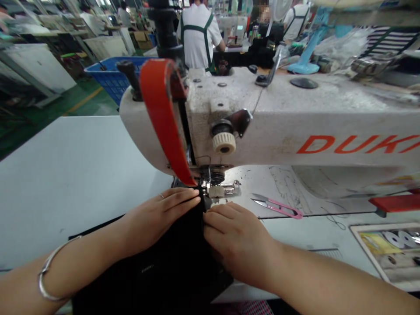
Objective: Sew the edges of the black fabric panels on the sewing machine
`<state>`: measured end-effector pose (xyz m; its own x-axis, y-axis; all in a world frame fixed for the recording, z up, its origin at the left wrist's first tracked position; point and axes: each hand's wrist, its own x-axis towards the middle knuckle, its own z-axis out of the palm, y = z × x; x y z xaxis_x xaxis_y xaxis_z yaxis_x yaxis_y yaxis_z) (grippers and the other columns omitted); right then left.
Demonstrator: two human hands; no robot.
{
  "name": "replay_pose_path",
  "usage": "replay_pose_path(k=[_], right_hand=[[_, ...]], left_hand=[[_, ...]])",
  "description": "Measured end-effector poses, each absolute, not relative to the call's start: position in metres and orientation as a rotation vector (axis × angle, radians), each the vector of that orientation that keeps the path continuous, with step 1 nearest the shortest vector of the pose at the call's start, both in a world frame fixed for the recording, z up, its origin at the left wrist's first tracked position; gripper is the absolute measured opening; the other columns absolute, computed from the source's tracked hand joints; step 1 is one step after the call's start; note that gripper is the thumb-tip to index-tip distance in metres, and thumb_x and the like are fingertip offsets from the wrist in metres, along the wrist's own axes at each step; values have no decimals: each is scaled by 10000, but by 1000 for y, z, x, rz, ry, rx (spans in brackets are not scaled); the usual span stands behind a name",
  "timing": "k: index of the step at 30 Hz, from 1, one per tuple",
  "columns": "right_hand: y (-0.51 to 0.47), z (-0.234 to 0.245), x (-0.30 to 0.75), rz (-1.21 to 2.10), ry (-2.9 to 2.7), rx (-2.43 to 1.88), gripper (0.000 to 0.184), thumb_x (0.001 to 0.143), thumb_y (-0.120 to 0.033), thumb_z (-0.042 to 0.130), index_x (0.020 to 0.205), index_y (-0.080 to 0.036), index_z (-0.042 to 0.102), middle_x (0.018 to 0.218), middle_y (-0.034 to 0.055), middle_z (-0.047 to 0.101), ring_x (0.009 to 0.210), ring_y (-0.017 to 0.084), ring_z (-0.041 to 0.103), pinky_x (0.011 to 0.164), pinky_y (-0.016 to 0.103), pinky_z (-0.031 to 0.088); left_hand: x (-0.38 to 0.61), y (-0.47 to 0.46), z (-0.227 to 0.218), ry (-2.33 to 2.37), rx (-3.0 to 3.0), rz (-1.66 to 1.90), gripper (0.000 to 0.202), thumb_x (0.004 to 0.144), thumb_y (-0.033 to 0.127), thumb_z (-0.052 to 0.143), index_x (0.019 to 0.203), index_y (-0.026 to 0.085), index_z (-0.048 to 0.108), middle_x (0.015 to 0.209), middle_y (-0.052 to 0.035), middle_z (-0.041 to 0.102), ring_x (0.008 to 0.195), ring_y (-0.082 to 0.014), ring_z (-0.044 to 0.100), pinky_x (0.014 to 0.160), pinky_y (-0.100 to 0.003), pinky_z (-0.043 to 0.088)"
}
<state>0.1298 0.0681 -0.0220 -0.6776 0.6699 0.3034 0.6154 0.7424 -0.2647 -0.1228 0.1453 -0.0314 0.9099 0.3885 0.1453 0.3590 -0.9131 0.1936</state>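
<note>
A black fabric piece (157, 267) lies on the sewing table, its far end at the needle area of a white sewing machine (278, 127). My left hand (164, 214) rests flat on the fabric with its fingers stretched toward the presser foot (201, 186). Curled fingers of my right hand (239, 240) pinch the fabric's right edge, just short of the machine's needle plate. The red guard (160, 118) comes down in front of the needle, which I cannot make out clearly. Pink-handled thread snips (278, 206) lie to the right of my right hand.
The pale tabletop (82, 175) stretches left of the machine. A tray (367, 245) with bobbins and small parts sits at the right edge. Behind the machine are a blue basket (111, 74), a light-blue fan stand (308, 52) and a person in a white shirt (197, 39).
</note>
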Motion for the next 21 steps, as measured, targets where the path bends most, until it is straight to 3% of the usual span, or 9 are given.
replay_pose_path(k=[5,8,13,15,18,21], right_hand=[[70,-23,130,192,-2555,-993,74,853,-118,623,812,-179,634,920,45,650,866,220,549,747,367,476],[72,-18,132,234,-2586,-973,66,835,-134,629,803,-187,652,910,46,652,861,223,542,750,375,480],[71,-5,138,317,-2693,-730,34,842,-193,680,817,-209,697,897,28,664,888,222,531,749,367,482],[70,-1,140,327,-2708,-665,37,858,-209,689,825,-216,704,914,21,673,925,222,537,774,363,483],[70,3,142,360,-2736,-643,43,870,-212,686,832,-224,703,895,7,676,938,217,549,804,359,480],[71,6,146,437,-2767,-649,19,875,-215,687,860,-226,691,911,-8,674,931,210,555,803,353,474]], left_hand=[[-123,163,-28,507,2975,194,564,973,65,385,1525,174,355,1508,-116,488,1438,-215,397,1201,-413,368],[-122,162,-17,514,3010,150,543,971,51,352,1503,156,375,1485,-106,520,1401,-190,448,1189,-371,380],[-115,117,8,564,3021,19,738,857,81,458,1566,198,289,1590,-69,362,1456,-242,335,1193,-400,372],[-109,104,13,603,2991,47,773,820,84,480,1562,215,306,1551,-91,381,1414,-270,374,1151,-423,423],[-98,104,14,709,2975,138,617,829,53,448,1416,230,511,1372,-132,501,1262,-309,504,1051,-498,494],[-91,115,18,663,2968,101,404,845,39,418,1135,204,647,1259,-126,562,1148,-291,582,975,-471,541]])
